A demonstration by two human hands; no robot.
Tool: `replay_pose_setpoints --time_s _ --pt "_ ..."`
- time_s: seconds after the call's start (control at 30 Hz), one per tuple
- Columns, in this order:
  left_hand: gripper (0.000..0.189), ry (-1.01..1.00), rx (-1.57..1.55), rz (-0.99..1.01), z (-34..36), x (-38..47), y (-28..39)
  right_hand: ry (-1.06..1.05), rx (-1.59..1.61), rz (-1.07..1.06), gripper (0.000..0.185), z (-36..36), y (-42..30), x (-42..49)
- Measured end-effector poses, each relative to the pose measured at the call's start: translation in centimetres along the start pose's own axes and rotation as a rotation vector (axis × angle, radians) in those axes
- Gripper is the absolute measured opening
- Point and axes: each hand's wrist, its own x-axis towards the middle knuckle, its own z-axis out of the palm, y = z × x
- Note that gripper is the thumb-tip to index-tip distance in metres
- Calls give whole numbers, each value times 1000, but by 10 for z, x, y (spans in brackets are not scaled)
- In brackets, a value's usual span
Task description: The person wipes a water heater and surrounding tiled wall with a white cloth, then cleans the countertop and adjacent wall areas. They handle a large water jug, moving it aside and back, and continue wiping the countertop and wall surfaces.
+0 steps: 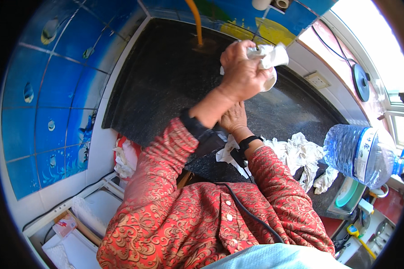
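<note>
Over the far part of a black speckled countertop, my left hand grips a crumpled white tissue or cloth. A rounded white part of it shows below the fingers; whether that is a separate thing I cannot tell. Underneath my left wrist, my right hand lies low against the countertop, palm down. Its fingertips are partly hidden, and I see nothing held in it. Used white tissues or rags lie crumpled beside my right forearm, and a white sheet lies near that wrist.
A large clear plastic water bottle stands at the right, by a green basin. An orange pipe meets the counter at the back. A wall socket is on the right. A red bag with white tissues sits at the left.
</note>
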Motion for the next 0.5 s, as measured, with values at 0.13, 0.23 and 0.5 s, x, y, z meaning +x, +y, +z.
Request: replay_pose_setpoints --time_s 0.13,0.23,0.5 --pt "24 -304 369 77 51 -10 13 -35 132 43 66 19 9 -1" --pt "28 -457 118 -134 84 -18 29 24 -85 -52 62 25 14 -3" --pt "24 -158 -57 209 141 -10 24 61 -152 -43 55 37 15 -1"
